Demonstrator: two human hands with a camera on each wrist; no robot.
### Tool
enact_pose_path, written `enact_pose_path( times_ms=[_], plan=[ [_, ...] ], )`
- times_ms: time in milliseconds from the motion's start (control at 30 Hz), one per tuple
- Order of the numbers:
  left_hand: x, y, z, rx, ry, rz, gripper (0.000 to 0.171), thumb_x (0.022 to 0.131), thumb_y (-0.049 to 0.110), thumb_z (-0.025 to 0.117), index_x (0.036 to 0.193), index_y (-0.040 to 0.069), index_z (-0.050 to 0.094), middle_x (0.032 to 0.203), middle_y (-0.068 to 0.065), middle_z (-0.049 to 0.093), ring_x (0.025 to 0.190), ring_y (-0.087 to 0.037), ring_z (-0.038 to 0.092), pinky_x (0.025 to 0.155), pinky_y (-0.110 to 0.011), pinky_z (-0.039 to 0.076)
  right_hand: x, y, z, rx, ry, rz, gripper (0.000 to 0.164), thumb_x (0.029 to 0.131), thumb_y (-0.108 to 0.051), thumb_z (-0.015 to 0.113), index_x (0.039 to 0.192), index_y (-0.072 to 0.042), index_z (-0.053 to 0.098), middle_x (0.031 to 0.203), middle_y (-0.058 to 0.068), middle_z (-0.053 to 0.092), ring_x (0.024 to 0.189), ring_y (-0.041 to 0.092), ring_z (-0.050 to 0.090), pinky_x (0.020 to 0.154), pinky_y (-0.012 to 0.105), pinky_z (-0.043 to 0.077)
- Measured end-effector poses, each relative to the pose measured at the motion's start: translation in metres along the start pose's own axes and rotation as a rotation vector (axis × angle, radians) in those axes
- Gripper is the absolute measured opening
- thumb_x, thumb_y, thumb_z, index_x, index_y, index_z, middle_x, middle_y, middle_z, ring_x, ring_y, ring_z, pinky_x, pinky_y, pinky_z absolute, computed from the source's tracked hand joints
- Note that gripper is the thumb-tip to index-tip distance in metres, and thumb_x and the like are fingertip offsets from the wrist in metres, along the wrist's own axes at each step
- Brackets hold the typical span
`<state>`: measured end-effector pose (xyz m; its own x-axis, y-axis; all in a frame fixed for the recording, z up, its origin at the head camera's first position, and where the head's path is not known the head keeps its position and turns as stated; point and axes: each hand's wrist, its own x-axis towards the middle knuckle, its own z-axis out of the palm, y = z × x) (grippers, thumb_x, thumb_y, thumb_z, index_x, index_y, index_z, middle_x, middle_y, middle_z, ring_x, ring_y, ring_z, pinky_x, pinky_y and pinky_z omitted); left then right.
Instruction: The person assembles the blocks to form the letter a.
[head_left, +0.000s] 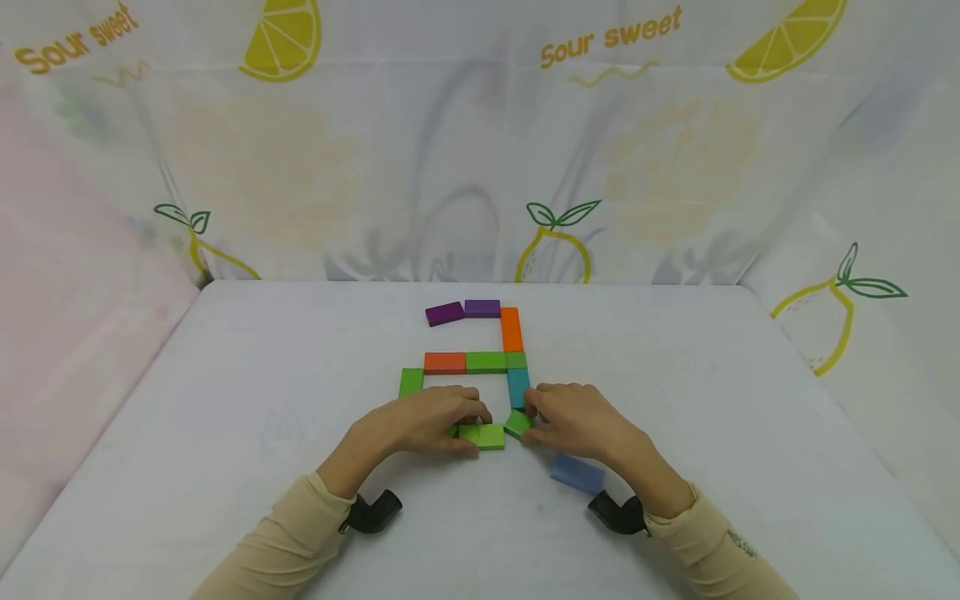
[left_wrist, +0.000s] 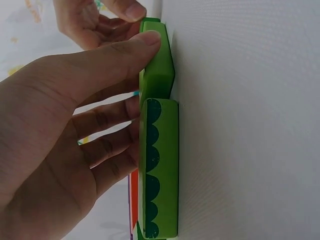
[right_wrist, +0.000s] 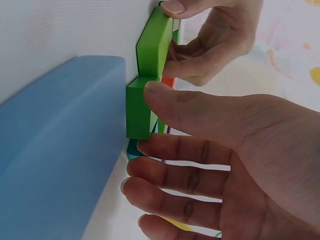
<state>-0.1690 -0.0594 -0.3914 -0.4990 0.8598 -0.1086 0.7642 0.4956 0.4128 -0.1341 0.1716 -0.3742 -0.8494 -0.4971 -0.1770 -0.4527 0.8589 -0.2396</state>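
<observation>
My left hand (head_left: 423,421) pinches a light green block (head_left: 492,437) between thumb and fingers on the white table. In the left wrist view, a green block with dark scalloped markings (left_wrist: 164,165) lies end to end with it, below the hand. My right hand (head_left: 581,423) has its thumb and index finger on a smaller green block (right_wrist: 137,107), which stands at an angle by the light green one's right end. Just behind that small block is a teal block (head_left: 518,387), close to the right fingertips.
Toy blocks form an outline: green (head_left: 411,382), red-orange (head_left: 445,362), green (head_left: 486,362), orange (head_left: 512,330), and two purple blocks (head_left: 482,308) at the back. A blue block (head_left: 577,472) lies below the right hand. Printed cloth (head_left: 465,150) hangs behind the table.
</observation>
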Motion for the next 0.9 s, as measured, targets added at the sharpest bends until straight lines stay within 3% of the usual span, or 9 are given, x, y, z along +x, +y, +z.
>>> enact_pose_path(
  times_ms=[400,667,900],
  plan=[
    [-0.0006,-0.0009,0.0003,-0.017,0.002,0.020,0.036,0.082,0.029,0.073,0.113,0.013,0.065,0.095,0.003,0.059,0.082,-0.008,0.053,0.078,-0.020,0.048,0.0019,0.0006,0.0017,-0.008,0.006,0.003,0.025,0.080,-0.033,0.074,0.088,-0.014,0.060,0.071,-0.005,0.051,0.060,0.009,0.044,0.052,0.021,0.034],
    [-0.0008,-0.0010,-0.0006,-0.032,-0.021,-0.020,0.039,0.081,0.030,0.074,0.115,0.014,0.065,0.097,0.005,0.059,0.084,-0.006,0.053,0.080,-0.020,0.049,0.0025,0.0013,0.0012,-0.001,-0.002,0.004,0.025,0.081,-0.033,0.074,0.088,-0.014,0.060,0.071,-0.004,0.052,0.060,0.008,0.044,0.052,0.021,0.035],
    [-0.0009,-0.0022,-0.0006,-0.032,-0.023,-0.012,0.040,0.080,0.030,0.075,0.115,0.014,0.065,0.096,0.005,0.059,0.083,-0.007,0.053,0.079,-0.020,0.048,0.0023,0.0022,0.0017,0.008,-0.004,-0.016,0.025,0.081,-0.033,0.073,0.089,-0.013,0.060,0.072,-0.004,0.052,0.060,0.008,0.044,0.051,0.021,0.034]
  ],
)
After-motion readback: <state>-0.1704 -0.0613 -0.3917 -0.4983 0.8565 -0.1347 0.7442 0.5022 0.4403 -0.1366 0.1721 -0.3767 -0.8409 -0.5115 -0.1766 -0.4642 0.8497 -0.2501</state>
